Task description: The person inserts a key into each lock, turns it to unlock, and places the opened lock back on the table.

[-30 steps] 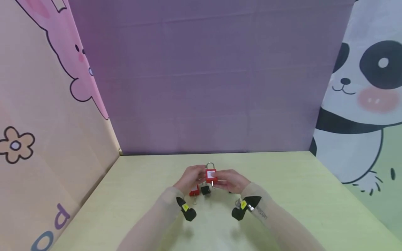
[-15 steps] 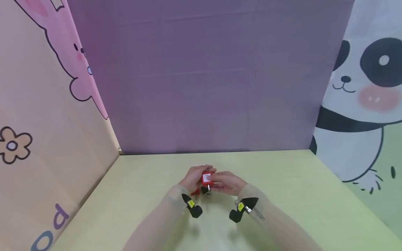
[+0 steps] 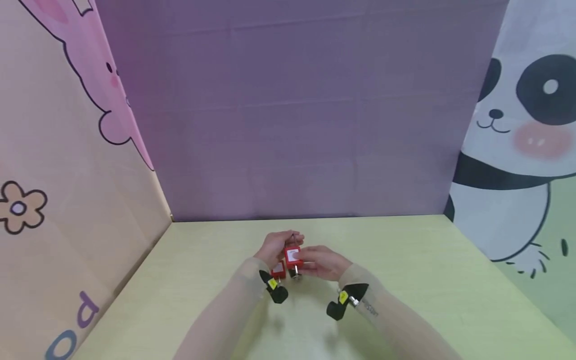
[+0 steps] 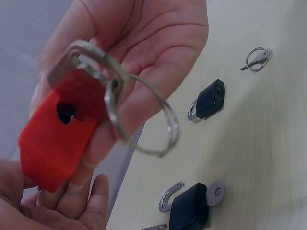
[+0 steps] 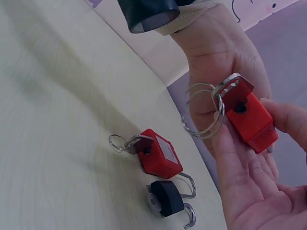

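- Left wall [image 3: 103,185]: blue "o" [image 3: 73,340], purple "d" [image 3: 90,303].
- Right sleeve [image 3: 405,326]: dark lettering [image 3: 370,307], too small to read.
- Held red padlock [image 3: 294,265]: white label [image 3: 292,255], print illegible.
- Second red padlock [image 5: 154,164]: white label, likewise illegible.
- Yellow wrist tags [image 3: 343,297]: unreadable.

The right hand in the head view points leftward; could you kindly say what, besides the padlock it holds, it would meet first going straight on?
Most likely the left hand, close beyond the held padlock; depth is unclear, so I cannot tell whether the hands touch.
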`<state>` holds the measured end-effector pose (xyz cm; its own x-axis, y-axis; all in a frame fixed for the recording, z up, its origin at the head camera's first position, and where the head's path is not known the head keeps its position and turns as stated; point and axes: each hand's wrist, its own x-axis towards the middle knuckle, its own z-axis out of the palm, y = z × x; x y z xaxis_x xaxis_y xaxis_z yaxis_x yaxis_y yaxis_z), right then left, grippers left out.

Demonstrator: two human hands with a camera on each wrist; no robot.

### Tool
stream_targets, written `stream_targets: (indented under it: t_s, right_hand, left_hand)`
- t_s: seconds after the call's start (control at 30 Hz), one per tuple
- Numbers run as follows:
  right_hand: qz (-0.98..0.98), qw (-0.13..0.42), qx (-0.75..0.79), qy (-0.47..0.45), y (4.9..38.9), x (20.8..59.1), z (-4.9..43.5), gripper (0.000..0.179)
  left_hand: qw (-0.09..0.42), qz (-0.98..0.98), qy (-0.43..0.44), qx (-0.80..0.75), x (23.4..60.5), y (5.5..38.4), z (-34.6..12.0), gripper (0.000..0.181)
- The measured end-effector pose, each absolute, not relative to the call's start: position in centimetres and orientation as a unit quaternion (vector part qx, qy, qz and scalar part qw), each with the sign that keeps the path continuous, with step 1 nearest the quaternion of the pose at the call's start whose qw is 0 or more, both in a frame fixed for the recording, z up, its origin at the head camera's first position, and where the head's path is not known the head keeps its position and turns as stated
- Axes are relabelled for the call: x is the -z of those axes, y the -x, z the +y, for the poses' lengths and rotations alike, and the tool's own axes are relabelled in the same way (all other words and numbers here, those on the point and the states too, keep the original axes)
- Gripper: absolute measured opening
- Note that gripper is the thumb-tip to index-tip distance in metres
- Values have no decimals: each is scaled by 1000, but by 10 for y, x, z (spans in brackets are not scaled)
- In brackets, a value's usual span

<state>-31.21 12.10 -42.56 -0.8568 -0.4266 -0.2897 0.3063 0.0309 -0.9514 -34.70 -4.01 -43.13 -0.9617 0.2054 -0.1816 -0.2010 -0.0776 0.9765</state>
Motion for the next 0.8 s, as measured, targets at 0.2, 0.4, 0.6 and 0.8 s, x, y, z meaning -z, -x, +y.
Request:
stream_targets:
  t_s: [0.2,0.4,0.6,0.8]
  right_hand:
    - [676,262,688,31,314,426,120,53]
    - [679,255,688,27,315,427,119,53]
    - [674,253,693,22,316,429,120,52]
    - [667,253,700,20,316,429,121,51]
  left_hand:
    - [146,657,7,-739,434,350,-44,39]
    - [149,688,8,-710,436,348,-50,46]
    - [159,741,8,-652,428,341,-53,58]
    - [130,763,-29,-633,419,337,-44,52]
